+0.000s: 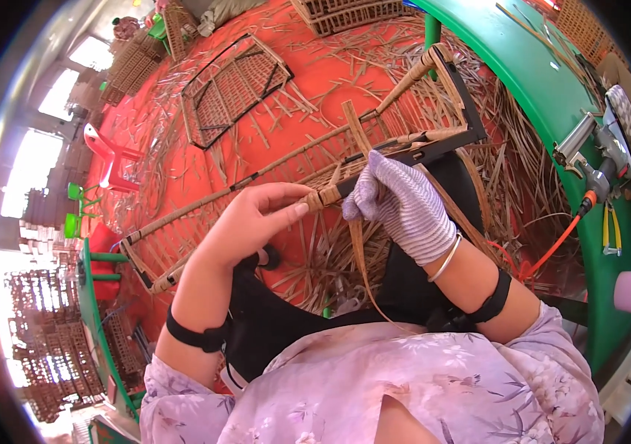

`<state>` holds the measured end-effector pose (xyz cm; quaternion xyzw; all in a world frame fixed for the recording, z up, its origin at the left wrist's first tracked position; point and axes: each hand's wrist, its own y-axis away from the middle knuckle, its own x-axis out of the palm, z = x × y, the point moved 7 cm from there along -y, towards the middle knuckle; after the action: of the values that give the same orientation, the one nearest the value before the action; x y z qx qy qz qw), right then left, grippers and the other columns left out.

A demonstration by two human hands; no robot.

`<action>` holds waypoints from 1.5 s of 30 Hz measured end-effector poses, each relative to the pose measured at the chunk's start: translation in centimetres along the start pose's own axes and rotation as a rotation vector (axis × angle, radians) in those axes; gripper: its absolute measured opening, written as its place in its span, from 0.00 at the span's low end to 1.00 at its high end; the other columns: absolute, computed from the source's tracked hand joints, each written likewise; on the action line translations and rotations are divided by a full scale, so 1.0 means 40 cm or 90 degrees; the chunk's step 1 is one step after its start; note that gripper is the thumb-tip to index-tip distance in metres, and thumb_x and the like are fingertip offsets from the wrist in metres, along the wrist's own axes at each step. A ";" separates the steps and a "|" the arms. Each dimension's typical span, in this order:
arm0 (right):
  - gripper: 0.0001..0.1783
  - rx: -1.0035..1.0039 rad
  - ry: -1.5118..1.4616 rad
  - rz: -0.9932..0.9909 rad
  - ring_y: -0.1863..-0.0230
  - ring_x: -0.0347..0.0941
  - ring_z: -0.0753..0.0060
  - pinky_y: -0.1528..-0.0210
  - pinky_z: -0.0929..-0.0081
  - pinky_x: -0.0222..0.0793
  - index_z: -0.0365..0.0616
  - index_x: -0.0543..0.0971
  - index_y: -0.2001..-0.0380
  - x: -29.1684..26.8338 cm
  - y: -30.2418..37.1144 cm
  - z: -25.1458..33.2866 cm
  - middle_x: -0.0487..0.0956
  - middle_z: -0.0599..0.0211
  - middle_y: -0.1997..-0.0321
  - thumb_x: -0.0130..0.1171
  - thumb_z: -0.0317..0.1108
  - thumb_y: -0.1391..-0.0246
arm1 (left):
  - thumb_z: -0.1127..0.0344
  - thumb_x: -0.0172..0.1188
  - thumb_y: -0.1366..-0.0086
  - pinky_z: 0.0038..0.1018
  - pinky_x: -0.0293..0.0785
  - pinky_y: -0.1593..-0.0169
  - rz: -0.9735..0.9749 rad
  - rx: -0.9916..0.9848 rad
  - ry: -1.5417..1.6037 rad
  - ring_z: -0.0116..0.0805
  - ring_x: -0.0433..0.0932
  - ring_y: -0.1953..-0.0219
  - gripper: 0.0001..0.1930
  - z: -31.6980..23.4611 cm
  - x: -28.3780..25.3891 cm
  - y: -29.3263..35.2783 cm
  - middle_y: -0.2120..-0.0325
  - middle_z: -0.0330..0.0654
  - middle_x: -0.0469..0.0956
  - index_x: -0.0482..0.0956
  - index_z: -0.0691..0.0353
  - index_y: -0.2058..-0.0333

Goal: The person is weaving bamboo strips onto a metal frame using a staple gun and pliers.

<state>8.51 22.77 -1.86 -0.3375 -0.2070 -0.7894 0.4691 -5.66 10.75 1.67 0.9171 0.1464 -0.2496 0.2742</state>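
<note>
A long woven cane frame point(323, 197) with dark bars lies across my lap, its rim wrapped in tan strips. Bare, my left hand point(260, 218) grips the near rim, fingers on top and thumb against the wrapped edge. Just right of it, in a striped white-and-purple glove, my right hand point(404, 203) is closed in a pinch on a flat cane strip point(358, 129). One end of this strip sticks up beyond the rim. A lower length hangs below my fingers toward my lap. The glove hides where the strip meets the rim.
A green table point(508, 44) curves along the right, bearing a power tool point(596, 174) with an orange hose and yellow-handled pliers point(611, 229). Cane scraps litter the red floor point(315, 74). Another woven panel point(234, 89) lies ahead. A red chair point(112, 159) stands left.
</note>
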 end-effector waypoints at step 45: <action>0.25 0.000 -0.107 -0.037 0.86 0.60 0.72 0.67 0.69 0.63 0.48 0.65 0.88 0.014 0.011 0.035 0.58 0.74 0.90 0.48 0.42 0.37 | 0.65 0.63 0.40 0.26 0.74 0.56 -0.131 0.279 -0.032 0.28 0.81 0.62 0.13 -0.041 0.006 0.020 0.68 0.41 0.83 0.82 0.62 0.57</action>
<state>9.20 23.12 -0.49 -0.3968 -0.2553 -0.7713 0.4271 -4.54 11.08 3.07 0.9284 0.1743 -0.3249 0.0457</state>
